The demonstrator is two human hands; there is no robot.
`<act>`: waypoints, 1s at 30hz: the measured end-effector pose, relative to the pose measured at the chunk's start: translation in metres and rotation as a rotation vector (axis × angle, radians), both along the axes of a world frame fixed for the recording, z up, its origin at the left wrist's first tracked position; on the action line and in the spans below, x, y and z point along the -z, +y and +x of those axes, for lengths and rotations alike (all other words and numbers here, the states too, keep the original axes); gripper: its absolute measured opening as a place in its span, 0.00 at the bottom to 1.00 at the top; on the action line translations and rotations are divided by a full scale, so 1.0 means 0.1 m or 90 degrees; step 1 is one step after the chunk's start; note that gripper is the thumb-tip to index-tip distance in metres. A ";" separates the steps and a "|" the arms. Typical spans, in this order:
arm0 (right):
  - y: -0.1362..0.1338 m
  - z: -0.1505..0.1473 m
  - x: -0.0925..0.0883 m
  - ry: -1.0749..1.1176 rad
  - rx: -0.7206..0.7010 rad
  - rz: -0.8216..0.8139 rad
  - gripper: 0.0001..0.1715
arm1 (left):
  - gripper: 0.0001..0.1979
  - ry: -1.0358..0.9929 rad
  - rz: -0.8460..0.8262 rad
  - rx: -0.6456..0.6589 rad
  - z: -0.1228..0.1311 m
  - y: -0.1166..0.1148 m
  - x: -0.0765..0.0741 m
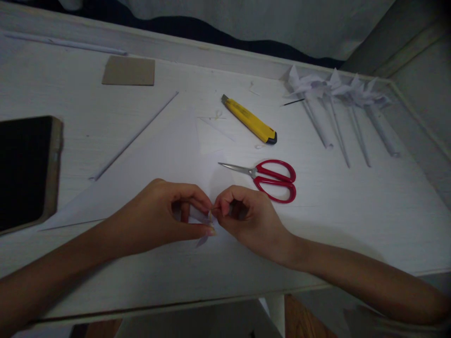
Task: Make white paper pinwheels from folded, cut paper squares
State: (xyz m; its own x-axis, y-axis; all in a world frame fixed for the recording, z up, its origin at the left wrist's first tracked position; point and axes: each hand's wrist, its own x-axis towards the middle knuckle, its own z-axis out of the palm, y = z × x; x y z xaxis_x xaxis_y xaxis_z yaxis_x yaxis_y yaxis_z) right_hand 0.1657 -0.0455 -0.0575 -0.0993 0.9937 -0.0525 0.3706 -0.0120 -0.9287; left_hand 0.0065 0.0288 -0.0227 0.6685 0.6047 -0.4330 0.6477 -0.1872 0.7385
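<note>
Between the thumb and fingers of my left hand point(162, 213) is a small folded piece of white paper point(202, 241), mostly hidden by the fingers. My right hand point(252, 218) pinches at the edge of that piece, its fingertips touching those of the left. Whatever sits in the right pinch is too small to make out. Both hands are above a large white paper sheet point(151, 164) on the table. Just beyond the right hand lie scissors point(251, 172) with red handles, blades pointing left. A yellow utility knife point(249, 119) rests behind them.
Several white paper pinwheels point(352, 91) on sticks lie at the back right, near a thin dark rod point(294, 102). Rolled paper sticks point(137, 134) and a brown cardboard piece point(128, 71) are at the left. A smartphone point(26, 173) lies at the left edge.
</note>
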 end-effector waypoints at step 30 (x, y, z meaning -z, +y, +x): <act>0.03 0.00 -0.03 -0.007 -0.001 -0.011 0.06 | 0.14 -0.017 0.022 0.018 -0.01 0.00 0.02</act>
State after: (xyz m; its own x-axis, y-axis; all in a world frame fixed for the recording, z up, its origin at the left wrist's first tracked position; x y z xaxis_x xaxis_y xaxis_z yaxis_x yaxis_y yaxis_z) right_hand 0.1661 -0.0422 -0.0544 -0.0999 0.9924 -0.0715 0.3808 -0.0282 -0.9242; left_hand 0.0051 0.0289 -0.0246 0.6962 0.5997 -0.3947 0.6224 -0.2302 0.7481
